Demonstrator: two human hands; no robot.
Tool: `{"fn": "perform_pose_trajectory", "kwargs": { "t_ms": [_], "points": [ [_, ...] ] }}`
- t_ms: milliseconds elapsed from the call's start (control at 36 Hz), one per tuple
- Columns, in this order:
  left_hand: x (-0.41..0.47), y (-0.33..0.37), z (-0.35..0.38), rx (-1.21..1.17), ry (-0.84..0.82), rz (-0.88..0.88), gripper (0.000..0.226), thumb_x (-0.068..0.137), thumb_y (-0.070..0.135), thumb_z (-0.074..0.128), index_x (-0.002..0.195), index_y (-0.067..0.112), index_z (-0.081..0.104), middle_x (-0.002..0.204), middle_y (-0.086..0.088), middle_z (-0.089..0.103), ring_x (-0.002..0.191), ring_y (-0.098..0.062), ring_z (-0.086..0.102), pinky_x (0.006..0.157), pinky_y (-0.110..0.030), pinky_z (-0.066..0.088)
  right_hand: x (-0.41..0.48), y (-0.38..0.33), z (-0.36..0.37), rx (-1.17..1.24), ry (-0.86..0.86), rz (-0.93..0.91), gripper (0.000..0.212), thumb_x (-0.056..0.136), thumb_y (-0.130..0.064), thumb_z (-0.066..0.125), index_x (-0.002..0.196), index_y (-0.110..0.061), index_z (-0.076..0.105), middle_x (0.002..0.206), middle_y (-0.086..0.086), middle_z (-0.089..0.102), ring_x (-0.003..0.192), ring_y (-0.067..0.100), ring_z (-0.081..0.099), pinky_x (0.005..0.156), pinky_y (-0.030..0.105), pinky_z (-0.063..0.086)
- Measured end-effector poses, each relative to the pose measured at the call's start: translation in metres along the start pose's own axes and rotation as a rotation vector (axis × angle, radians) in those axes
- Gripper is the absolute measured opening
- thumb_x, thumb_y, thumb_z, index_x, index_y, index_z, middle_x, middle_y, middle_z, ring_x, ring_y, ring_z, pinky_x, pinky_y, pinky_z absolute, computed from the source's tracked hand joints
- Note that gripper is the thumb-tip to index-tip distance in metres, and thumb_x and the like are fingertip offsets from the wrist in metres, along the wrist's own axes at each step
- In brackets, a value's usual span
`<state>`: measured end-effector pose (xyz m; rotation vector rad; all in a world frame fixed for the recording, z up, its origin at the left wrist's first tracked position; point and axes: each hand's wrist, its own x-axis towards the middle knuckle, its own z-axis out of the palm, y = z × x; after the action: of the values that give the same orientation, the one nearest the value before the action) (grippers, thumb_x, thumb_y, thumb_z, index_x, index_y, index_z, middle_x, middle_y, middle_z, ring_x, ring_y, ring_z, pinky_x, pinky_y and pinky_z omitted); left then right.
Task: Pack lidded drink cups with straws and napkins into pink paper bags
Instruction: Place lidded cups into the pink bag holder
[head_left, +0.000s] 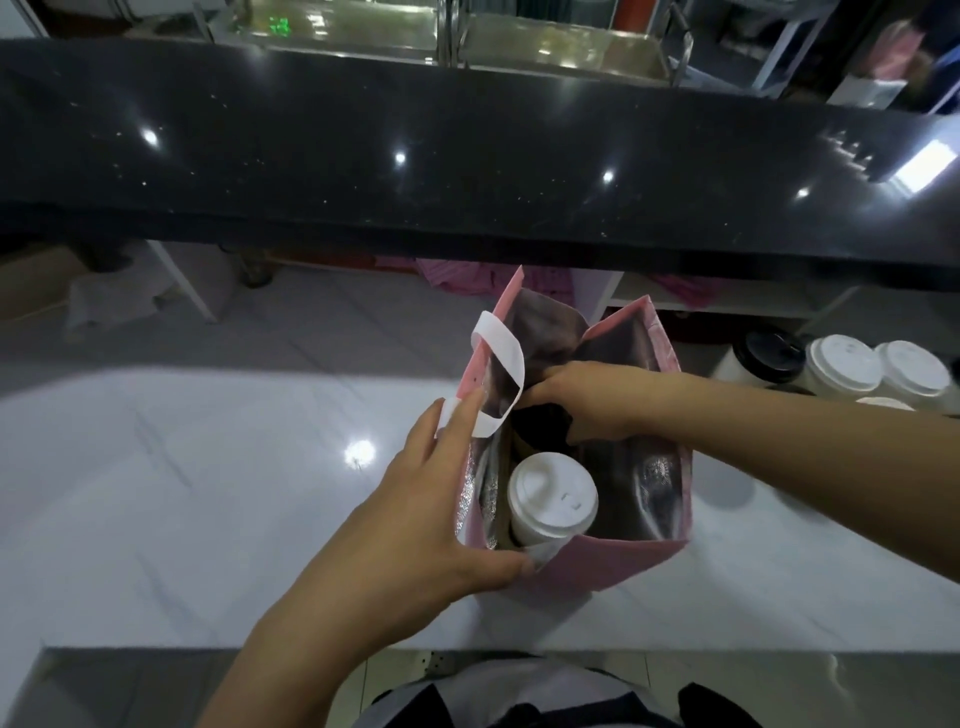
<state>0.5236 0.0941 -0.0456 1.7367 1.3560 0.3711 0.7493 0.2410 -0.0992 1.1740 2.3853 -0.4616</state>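
Note:
A pink paper bag (613, 564) with a silver foil lining and white handles stands open on the white counter. Inside its near half sits a cup with a white lid (551, 498). My left hand (441, 499) holds the bag's left wall, thumb at the near corner, fingers by the white handle (498, 358). My right hand (587, 397) reaches into the far half of the bag, fingers curled around a dark-lidded cup (537, 428) that is mostly hidden.
Several more lidded cups stand at the right edge: one with a black lid (769, 351), others with white lids (841, 364). A raised black countertop (467, 166) runs across behind the bag. The white counter (208, 493) spreads to the left.

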Motion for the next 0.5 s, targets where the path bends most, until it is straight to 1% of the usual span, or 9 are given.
{"fn": "perform_pose_trajectory", "kwargs": {
  "t_ms": [83,167,222,250,306,333,389,444,500],
  "points": [
    [-0.001,0.000,0.000,0.012,-0.011,0.007,0.124,0.063,0.058,0.082,0.142,0.066,-0.013,0.154,0.035,0.006,0.145,-0.009,0.024,0.110,-0.042,0.043,0.001,-0.001,0.002,-0.005,0.001,0.004,0.076,0.081,-0.013,0.072,0.146,-0.037,0.042,0.146,-0.003,0.048,0.129,0.024,0.049,0.106,0.040,0.044],
    [-0.002,0.003,-0.001,0.018,-0.024,-0.006,0.122,0.067,0.057,0.081,0.141,0.065,-0.016,0.154,0.038,-0.007,0.149,-0.005,0.014,0.114,-0.032,0.035,-0.002,-0.002,0.002,-0.005,0.007,0.014,0.077,0.081,-0.012,0.071,0.147,-0.037,0.040,0.146,-0.002,0.047,0.129,0.024,0.049,0.106,0.039,0.044],
    [-0.002,0.003,-0.001,0.016,-0.029,-0.007,0.122,0.069,0.055,0.080,0.141,0.065,-0.016,0.153,0.040,-0.010,0.148,-0.003,0.012,0.112,-0.027,0.033,-0.006,-0.004,0.000,0.000,0.010,0.021,0.078,0.083,-0.010,0.070,0.149,-0.037,0.038,0.149,-0.002,0.045,0.131,0.024,0.046,0.107,0.037,0.041],
    [-0.001,0.002,-0.001,0.019,-0.027,0.003,0.121,0.069,0.056,0.080,0.141,0.065,-0.016,0.154,0.039,-0.010,0.149,-0.004,0.012,0.113,-0.029,0.033,-0.008,-0.005,0.000,-0.002,0.008,0.026,0.079,0.083,-0.009,0.069,0.149,-0.037,0.037,0.150,-0.002,0.043,0.133,0.024,0.045,0.107,0.037,0.040],
    [0.000,-0.001,-0.001,0.029,-0.019,0.022,0.119,0.070,0.058,0.079,0.142,0.065,-0.015,0.156,0.036,-0.009,0.150,-0.007,0.010,0.116,-0.040,0.034,-0.012,-0.008,-0.001,-0.009,0.004,0.041,0.081,0.084,-0.008,0.068,0.151,-0.038,0.035,0.153,-0.003,0.040,0.135,0.025,0.043,0.108,0.037,0.038],
    [0.001,-0.002,-0.001,0.034,-0.014,0.026,0.116,0.071,0.059,0.077,0.142,0.065,-0.015,0.156,0.036,-0.011,0.151,-0.008,0.007,0.117,-0.042,0.033,-0.014,-0.010,-0.002,-0.008,0.006,0.049,0.081,0.084,-0.008,0.068,0.151,-0.038,0.035,0.155,-0.005,0.038,0.137,0.025,0.042,0.109,0.038,0.038],
    [0.002,-0.003,-0.001,0.048,-0.009,0.034,0.111,0.076,0.059,0.073,0.142,0.064,-0.016,0.154,0.037,-0.020,0.151,-0.004,-0.001,0.119,-0.039,0.028,-0.020,-0.014,-0.005,0.019,0.035,0.069,0.077,0.084,-0.008,0.068,0.149,-0.038,0.038,0.154,-0.008,0.040,0.137,0.022,0.042,0.110,0.038,0.038],
    [0.003,-0.003,-0.001,0.061,-0.013,0.053,0.107,0.079,0.058,0.070,0.143,0.063,-0.016,0.149,0.039,-0.029,0.148,0.001,-0.011,0.118,-0.035,0.022,-0.032,-0.019,-0.012,0.054,0.072,0.106,0.067,0.086,-0.010,0.065,0.144,-0.037,0.046,0.149,-0.011,0.047,0.135,0.018,0.045,0.111,0.036,0.040],
    [0.005,-0.003,-0.002,0.064,-0.023,0.084,0.104,0.081,0.058,0.068,0.143,0.063,-0.014,0.146,0.040,-0.034,0.146,0.005,-0.018,0.118,-0.032,0.017,-0.051,-0.025,-0.021,0.078,0.098,0.161,0.056,0.089,-0.015,0.064,0.140,-0.036,0.051,0.144,-0.012,0.052,0.130,0.015,0.050,0.108,0.036,0.042]
  ]
}}
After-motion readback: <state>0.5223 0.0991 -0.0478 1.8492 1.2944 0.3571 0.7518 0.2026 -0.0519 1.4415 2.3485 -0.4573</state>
